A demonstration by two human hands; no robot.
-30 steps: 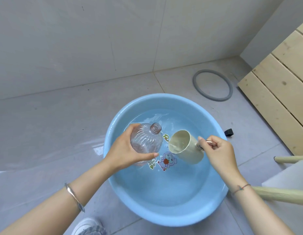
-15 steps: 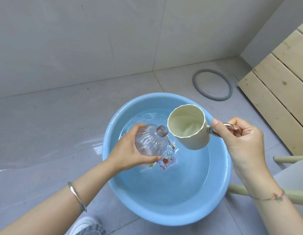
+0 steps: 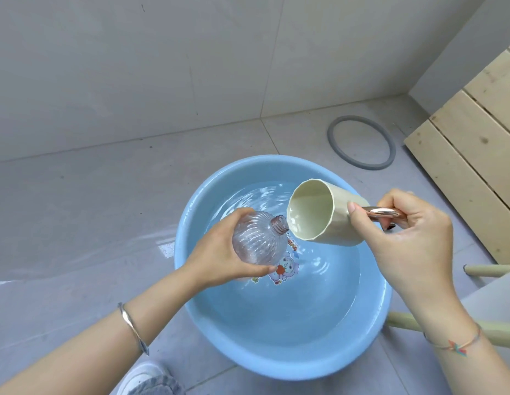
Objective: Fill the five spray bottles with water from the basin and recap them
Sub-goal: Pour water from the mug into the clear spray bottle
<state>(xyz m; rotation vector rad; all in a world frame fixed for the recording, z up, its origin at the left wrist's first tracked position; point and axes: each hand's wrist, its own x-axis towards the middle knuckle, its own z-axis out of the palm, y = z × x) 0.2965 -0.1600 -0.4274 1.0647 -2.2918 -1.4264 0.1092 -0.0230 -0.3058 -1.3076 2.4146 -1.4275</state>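
Observation:
A round blue basin (image 3: 276, 363) with water sits on the grey tiled floor. Over it, my left hand (image 3: 219, 255) grips a clear ribbed spray bottle (image 3: 256, 240), uncapped, its threaded neck tilted up to the right. My right hand (image 3: 404, 238) holds a cream mug (image 3: 319, 215) by its copper-coloured handle. The mug is tipped to the left, its lip right at the bottle's neck. A cartoon sticker (image 3: 282, 269) shows on the basin's bottom. No other bottles or caps are in view.
A grey rubber ring (image 3: 362, 142) lies on the floor behind the basin. A slatted wooden panel (image 3: 470, 155) leans at the right. Pale wooden legs (image 3: 493, 270) and a white seat edge are at the lower right. My shoe (image 3: 145, 377) is near the bottom edge.
The mug has come up out of the water and to the right, then tipped toward the bottle's neck. The bottle stayed in my left hand, tilting slightly more.

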